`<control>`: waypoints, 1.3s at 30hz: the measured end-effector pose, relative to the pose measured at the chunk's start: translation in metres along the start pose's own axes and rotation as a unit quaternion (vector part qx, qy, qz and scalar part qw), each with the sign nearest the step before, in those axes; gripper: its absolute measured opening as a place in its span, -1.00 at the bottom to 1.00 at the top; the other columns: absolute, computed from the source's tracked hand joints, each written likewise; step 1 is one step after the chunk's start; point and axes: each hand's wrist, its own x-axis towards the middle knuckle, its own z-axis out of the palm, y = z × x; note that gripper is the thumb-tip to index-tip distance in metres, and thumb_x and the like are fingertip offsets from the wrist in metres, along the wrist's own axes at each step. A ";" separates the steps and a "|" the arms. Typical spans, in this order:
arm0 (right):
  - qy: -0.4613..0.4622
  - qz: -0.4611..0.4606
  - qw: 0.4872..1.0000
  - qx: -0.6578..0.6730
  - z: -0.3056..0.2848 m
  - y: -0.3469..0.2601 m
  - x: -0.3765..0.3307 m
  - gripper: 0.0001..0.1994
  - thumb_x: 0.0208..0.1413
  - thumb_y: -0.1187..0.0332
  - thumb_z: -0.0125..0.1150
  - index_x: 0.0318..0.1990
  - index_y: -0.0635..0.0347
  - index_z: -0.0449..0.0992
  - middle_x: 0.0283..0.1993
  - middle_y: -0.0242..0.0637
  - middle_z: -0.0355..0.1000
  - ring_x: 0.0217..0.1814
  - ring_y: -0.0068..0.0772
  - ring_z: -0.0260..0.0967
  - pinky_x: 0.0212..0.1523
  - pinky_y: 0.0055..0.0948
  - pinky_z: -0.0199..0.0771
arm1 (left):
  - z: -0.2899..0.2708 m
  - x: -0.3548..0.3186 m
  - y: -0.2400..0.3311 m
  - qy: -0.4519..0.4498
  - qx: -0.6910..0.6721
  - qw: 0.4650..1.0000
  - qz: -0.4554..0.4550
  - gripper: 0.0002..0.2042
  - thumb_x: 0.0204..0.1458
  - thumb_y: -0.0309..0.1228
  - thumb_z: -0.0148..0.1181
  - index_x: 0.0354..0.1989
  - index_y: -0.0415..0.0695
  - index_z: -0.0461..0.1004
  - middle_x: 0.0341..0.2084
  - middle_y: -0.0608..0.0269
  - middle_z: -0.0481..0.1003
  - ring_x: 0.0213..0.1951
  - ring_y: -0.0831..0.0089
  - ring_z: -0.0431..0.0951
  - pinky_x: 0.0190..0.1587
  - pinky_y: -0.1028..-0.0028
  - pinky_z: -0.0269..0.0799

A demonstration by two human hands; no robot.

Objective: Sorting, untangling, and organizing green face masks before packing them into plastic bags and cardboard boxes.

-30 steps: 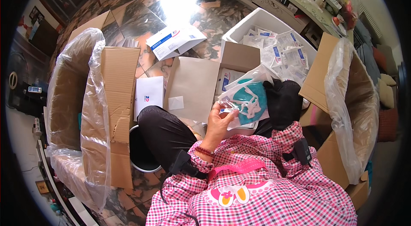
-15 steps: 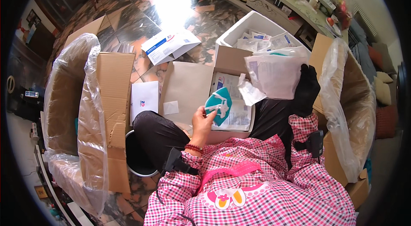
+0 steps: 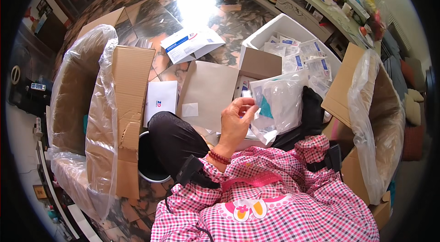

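The left hand [image 3: 236, 120] pinches the near edge of a clear plastic packet [image 3: 279, 102], fingers closed on it. The right hand [image 3: 312, 107], in a black glove, is pressed against the packet's far side; whether it grips cannot be told. The packet hangs just in front of the white foam box [image 3: 266, 36] full of similar packets, above an open small cardboard box [image 3: 208, 88].
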 end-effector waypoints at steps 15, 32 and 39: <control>-0.070 0.135 0.987 0.051 0.022 -0.021 -0.016 -0.72 0.33 0.32 0.13 0.05 0.31 0.55 -0.07 -0.17 0.56 -0.11 -0.38 0.51 -0.03 -0.45 0.49 | 0.002 -0.013 -0.005 0.068 0.161 0.972 0.155 -0.77 -0.03 -0.53 0.37 -0.17 -0.14 0.54 -0.34 0.28 0.60 -0.43 0.49 0.50 -0.35 0.47 0.40; 0.032 0.155 0.980 0.117 -0.010 0.009 0.077 -0.72 0.32 0.29 0.13 0.08 0.20 0.55 -0.06 -0.18 0.55 -0.07 -0.29 0.53 -0.02 -0.40 0.51 | -0.057 0.006 -0.039 0.073 -0.125 0.988 -0.062 -0.79 0.34 -0.41 -0.09 -0.10 -0.20 0.48 -0.24 0.39 0.52 -0.28 0.69 0.50 -0.19 0.60 0.49; 0.111 0.223 0.942 0.226 -0.019 0.017 0.173 -0.75 0.34 0.36 0.09 0.07 0.18 0.57 -0.02 -0.14 0.53 -0.03 -0.26 0.54 0.00 -0.37 0.52 | -0.044 0.017 -0.057 -0.020 -0.036 0.983 -0.177 -0.69 0.40 -0.28 -0.16 0.05 -0.22 0.44 -0.22 0.29 0.54 -0.27 0.56 0.60 -0.34 0.49 0.66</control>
